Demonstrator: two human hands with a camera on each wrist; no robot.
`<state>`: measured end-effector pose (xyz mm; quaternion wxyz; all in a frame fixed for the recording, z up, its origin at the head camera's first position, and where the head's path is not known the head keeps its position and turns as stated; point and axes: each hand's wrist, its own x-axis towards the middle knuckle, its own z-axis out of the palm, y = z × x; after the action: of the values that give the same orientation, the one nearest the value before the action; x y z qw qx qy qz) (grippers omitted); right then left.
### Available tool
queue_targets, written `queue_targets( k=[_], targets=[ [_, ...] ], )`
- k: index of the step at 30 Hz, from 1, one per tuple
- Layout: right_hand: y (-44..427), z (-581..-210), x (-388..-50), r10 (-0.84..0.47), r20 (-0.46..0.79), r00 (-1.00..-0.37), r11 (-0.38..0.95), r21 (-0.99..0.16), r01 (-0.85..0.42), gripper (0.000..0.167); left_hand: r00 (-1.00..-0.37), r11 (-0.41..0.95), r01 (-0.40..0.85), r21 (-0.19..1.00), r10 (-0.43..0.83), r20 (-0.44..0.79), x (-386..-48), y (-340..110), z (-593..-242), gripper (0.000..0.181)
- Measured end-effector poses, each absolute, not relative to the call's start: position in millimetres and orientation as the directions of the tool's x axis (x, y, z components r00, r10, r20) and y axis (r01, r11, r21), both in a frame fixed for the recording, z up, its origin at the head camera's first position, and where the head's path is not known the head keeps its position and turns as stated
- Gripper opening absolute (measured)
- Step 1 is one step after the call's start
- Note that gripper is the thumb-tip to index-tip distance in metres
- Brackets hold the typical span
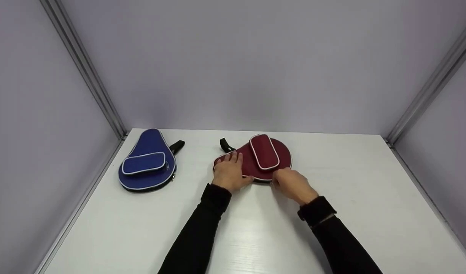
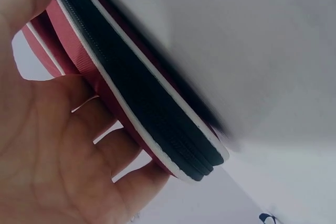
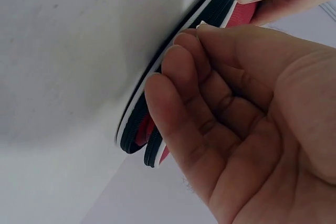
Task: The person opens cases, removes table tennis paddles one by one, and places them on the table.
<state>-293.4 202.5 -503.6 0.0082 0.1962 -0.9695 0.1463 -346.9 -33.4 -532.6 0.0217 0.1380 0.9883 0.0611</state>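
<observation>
A red table tennis bat case (image 1: 247, 164) with white piping and a raised pocket (image 1: 264, 152) lies on the white table. My left hand (image 1: 229, 173) rests on its narrow end, fingers spread over the top and thumb at the near edge. At the near edge of the round end, my right hand (image 1: 292, 184) pinches the zipper pull (image 3: 201, 24), mostly hidden by thumb and forefinger. In the right wrist view, the black zipper edges (image 3: 152, 148) are parted beyond my fingers. Toward the narrow end, the zipper band (image 2: 134, 82) looks closed in the left wrist view.
A blue bat case (image 1: 149, 161) with a front pocket and a black strap (image 1: 177, 147) lies at the table's left. The red case's black strap (image 1: 226, 145) sticks out behind it. Pale panels (image 1: 236, 68) stand at the back and both sides of the table (image 1: 350, 213).
</observation>
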Motion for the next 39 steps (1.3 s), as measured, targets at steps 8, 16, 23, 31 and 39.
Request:
queue_targets(
  k=[8,16,23,31,39],
  targets=[
    [206,-507,-296,-0.362,0.057,-0.931,0.879,-0.31,-0.361,0.043,-0.922,0.908,0.385,0.167,0.386,0.027,-386,-51,-584,0.111],
    [215,-507,-301,-0.312,0.03,-0.95,0.907,-0.29,-0.307,0.023,-0.877,0.878,0.451,0.16,0.469,-0.101,-331,-59,-505,0.096],
    [224,-505,-306,-0.261,-0.002,-0.965,0.925,-0.286,-0.249,0.044,-0.833,0.834,0.519,0.189,0.543,-0.109,-317,-68,-498,0.095],
    [231,-505,-310,-0.238,0.005,-0.971,0.937,-0.263,-0.231,0.048,-0.785,0.787,0.603,0.127,0.614,-0.081,-303,-70,-502,0.092],
    [232,-507,-310,-0.243,0.068,-0.968,0.935,-0.25,-0.252,0.029,-0.731,0.736,0.665,0.127,0.676,-0.093,-290,-72,-497,0.09]
  ],
)
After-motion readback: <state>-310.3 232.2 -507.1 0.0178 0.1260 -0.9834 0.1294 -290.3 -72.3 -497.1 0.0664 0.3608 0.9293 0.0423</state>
